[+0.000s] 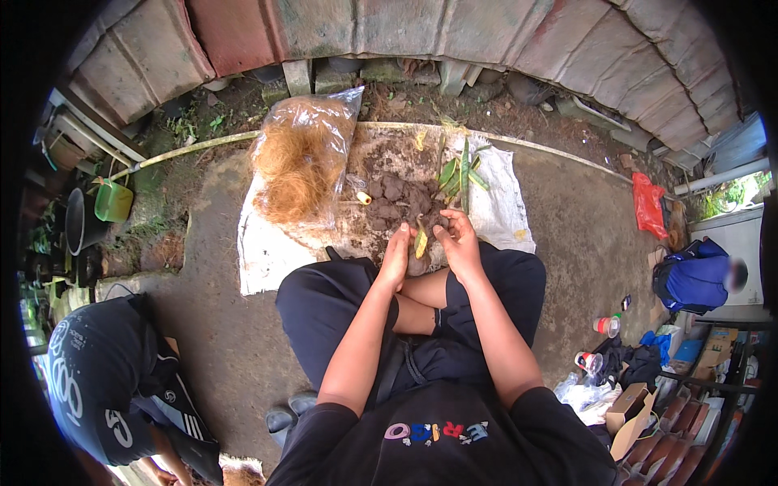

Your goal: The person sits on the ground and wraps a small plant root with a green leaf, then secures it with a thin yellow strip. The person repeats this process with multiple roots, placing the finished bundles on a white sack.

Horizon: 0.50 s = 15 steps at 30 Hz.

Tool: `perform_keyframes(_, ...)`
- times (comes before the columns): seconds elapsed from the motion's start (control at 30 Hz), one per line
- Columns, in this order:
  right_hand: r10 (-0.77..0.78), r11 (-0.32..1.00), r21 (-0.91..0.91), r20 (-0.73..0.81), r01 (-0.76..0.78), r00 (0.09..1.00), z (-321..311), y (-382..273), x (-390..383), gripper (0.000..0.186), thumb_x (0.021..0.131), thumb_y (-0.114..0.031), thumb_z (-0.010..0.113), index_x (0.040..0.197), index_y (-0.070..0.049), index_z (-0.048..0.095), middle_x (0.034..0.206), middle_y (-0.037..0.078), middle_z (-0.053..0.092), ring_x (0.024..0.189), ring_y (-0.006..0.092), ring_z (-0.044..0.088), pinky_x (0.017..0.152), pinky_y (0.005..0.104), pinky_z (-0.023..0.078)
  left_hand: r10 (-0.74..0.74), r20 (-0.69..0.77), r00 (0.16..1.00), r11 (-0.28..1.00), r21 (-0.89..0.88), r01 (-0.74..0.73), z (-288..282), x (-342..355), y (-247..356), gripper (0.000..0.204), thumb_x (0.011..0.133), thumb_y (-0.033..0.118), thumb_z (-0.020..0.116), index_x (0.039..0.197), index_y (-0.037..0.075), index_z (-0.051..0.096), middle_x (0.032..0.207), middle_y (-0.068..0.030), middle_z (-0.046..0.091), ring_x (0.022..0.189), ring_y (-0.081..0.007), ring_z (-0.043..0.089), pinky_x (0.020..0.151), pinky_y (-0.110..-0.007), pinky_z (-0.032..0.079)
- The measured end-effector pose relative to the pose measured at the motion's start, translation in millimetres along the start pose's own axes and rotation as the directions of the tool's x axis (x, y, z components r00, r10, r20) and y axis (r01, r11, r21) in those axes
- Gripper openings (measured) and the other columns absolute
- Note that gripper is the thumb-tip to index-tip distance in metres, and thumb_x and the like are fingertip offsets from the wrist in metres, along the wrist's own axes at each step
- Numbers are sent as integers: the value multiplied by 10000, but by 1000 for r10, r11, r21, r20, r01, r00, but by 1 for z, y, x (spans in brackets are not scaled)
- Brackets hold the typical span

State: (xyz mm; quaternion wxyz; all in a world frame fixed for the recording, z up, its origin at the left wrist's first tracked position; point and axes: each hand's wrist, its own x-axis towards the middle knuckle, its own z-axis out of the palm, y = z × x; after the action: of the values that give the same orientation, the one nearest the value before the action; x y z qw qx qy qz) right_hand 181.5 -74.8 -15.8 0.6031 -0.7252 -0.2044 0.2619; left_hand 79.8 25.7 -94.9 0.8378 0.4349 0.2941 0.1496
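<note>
I sit cross-legged with both hands over a mound of dark, clumpy soil (399,197) on a white sheet (259,271). My left hand (396,257) is held on edge with its fingers stretched out, at the near side of the soil. Across from it, my right hand (460,247) has its fingers apart and slightly bent. Between the two is a small plant piece with a yellow-green leaf (421,243); neither hand visibly grips it. Long green leaves (464,174) lie beyond my right hand. A small yellowish, handle-like object (364,198) rests left of the soil.
A clear plastic bag (344,121) of brown fibre (293,170) covers the sheet's left part. A pale pole (198,147) runs behind it. One person (105,381) bends at lower left; another (697,275) is at far right. Cups (606,326) and boxes (630,405) stand at right.
</note>
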Motion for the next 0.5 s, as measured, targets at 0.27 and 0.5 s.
perform_keyframes(0.27,-37,876,-478,64,63,997,-3,-15,-18,315,847,-185,714,1083,-100,523,780,88,534,659,225,570,635,351,463,65,161,985,986,144,-89,12,-32,20,388,1003,408,520,969,26,584,911,-29,608,888,-122,551,849,-288,444)
perform_keyframes(0.5,-79,870,-454,260,195,962,-12,-14,-20,244,898,-170,607,1114,-58,588,827,100,637,698,186,608,645,328,479,0,232,973,845,520,-124,12,-49,43,429,1021,375,444,1007,-17,617,995,-108,666,939,-188,582,876,-331,444)
